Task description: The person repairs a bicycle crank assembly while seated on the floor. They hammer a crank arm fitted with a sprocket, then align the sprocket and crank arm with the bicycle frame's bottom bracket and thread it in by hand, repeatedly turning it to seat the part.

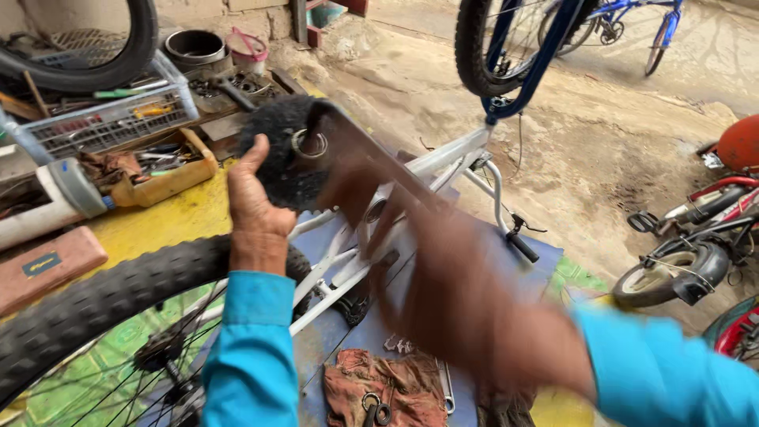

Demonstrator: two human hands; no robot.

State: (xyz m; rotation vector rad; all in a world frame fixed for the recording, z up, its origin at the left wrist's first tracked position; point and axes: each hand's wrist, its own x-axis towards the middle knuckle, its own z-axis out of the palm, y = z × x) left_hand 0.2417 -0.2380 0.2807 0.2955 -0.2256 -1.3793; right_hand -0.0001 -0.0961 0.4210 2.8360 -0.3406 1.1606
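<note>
Dirt-floor workshop, white bicycle frame (pixel 443 162) lying inverted over a blue mat (pixel 443 316). My left hand (pixel 257 198) grips a black fuzzy part with 1 metal ring (pixel 286 150) above the frame. Right hand (pixel 379 190) is motion-blurred, grip unreadable; I judge fitting unfinished.

A matt black, rough-looking pad (pixel 281 154) with a shiny metal ring (pixel 308 144) is seen. The tyre (pixel 95 296) is knobbly matt rubber, the bicycle frame (pixel 443 162) glossy white-painted metal, the rag (pixel 383 387) stained, crumpled reddish cloth, and the sleeves (pixel 251 356) smooth blue fabric.
</note>
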